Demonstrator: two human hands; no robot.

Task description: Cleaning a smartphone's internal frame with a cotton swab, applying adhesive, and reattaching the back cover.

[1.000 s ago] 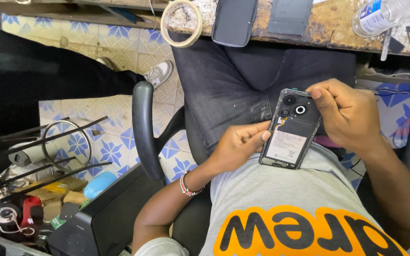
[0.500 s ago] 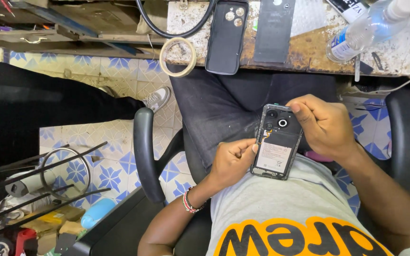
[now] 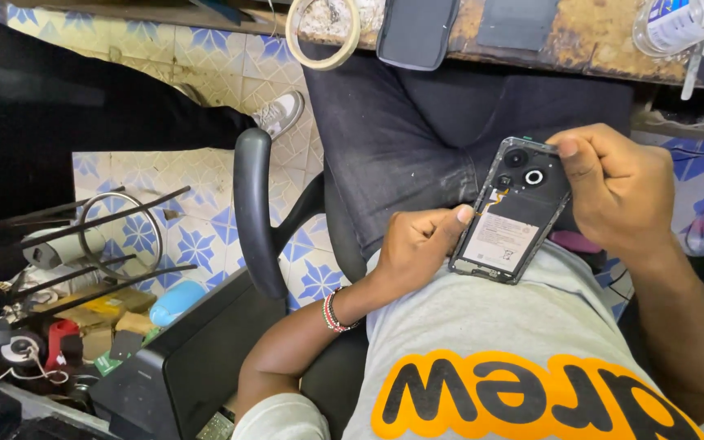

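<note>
Opened phone (image 3: 512,213) gripped between both hands, over lap.

Left hand (image 3: 417,244) curled, thumb extended; right hand (image 3: 617,191) pinching, fingers (image 3: 568,151) bent.

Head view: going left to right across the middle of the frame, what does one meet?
Wire ring → chair armrest → left hand → opened phone → right hand.
</note>
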